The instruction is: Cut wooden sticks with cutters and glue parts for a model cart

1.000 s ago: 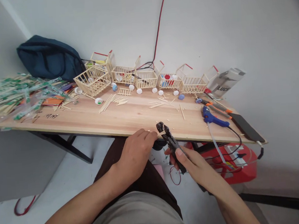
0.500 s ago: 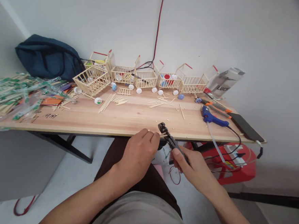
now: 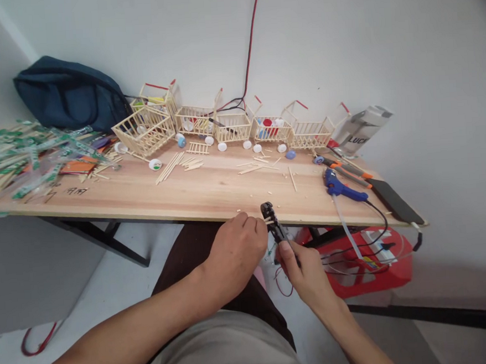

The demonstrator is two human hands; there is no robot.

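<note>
By the table's (image 3: 210, 192) front edge, the left hand (image 3: 240, 249) pinches thin sticks (image 3: 268, 221) against black pliers (image 3: 277, 228) clasped by the right hand (image 3: 306, 269), while farther back 6 carts (image 3: 146, 134) stand framed and 1 stick panel (image 3: 198, 148) lies unattached.

The left hand (image 3: 240, 247) is hiding part of the sticks (image 3: 268, 220); the picture's left edge is cropping the desk (image 3: 210, 192).

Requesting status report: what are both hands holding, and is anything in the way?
Left hand: gripping thin wooden sticks. Right hand: closed around black pliers. Sticks reach pliers' head; bite unclear. Nothing seen blocking; blue glue gun lies apart.
</note>
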